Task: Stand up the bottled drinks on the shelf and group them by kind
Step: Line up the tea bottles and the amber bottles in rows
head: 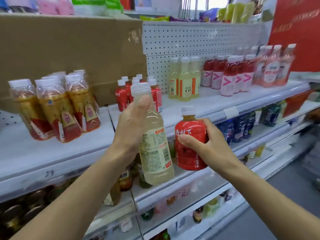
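My left hand [133, 125] grips a pale yellow bottled drink [155, 153] by its neck and holds it upright in front of the white shelf [216, 101]. A short red-labelled bottle [189, 146] sits in my right hand [207, 146], fingers wrapped round its body, also in the air. On the shelf behind stand several matching red bottles [122, 97], three pale yellow bottles [185, 80], pink-labelled red drinks [232, 77] and light pink bottles [275, 66]. A shrink-wrapped pack of amber bottles [55, 108] leans at the left.
A large cardboard sheet [69, 54] stands at the back left of the shelf, a white pegboard [199, 40] at the back right. Lower shelves hold dark blue bottles [239, 125] and other drinks. Snack bags [235, 13] lie on top. A red sign [297, 32] hangs at right.
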`<state>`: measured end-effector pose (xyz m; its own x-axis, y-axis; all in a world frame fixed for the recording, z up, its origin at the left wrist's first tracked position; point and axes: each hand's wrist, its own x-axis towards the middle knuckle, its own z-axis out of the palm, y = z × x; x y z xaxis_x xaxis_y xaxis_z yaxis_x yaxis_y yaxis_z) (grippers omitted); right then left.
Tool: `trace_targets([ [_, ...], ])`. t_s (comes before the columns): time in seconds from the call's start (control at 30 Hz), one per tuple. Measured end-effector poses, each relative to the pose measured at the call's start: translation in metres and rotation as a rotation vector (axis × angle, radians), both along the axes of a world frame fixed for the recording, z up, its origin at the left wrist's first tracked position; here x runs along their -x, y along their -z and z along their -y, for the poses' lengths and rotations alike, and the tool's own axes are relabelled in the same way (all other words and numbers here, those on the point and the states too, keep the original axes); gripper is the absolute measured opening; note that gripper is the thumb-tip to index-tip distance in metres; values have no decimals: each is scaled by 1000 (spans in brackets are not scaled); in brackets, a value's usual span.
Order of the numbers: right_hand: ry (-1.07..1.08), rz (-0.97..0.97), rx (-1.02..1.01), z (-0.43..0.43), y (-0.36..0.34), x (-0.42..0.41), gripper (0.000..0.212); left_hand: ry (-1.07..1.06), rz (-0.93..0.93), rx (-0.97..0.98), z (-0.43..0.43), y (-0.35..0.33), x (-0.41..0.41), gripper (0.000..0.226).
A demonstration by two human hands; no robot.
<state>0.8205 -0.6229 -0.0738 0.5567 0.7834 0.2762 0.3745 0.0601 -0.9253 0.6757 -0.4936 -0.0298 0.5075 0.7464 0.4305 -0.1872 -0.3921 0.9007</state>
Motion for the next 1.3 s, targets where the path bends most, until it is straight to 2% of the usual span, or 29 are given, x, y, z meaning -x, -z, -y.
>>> trace_targets([
  [0.2, 7, 14, -2, -25, -17, -118, 57, -21, 28, -79, -36, -41, -129, 36],
  [0.4, 62, -9, -69, -39, -31, -217, 54, -141, 4, -136, -83, -49, -248, 56],
  [0.53, 50, -34, -92, -48, -33, -272, 53, -250, -5, -155, -105, -32, -311, 51],
  [0.63, 12, -20, -94, -54, -34, -308, 54, -336, -32, -100, -112, -17, -345, 69],
  [0.73, -68, -1, -71, -59, -37, -337, 53, -407, -101, -113, -112, -16, -369, 76],
  [1.0, -271, 57, -102, -85, -44, -349, 50, -467, -429, -135, -111, -23, -380, 81],
  [1.13, -392, 56, -84, -112, -42, -317, 65, -447, -381, -130, -99, -22, -326, 68],
  [1.3, -491, 115, -29, -158, -35, -255, 69, -718, -480, -272, -95, -5, -230, 56],
])
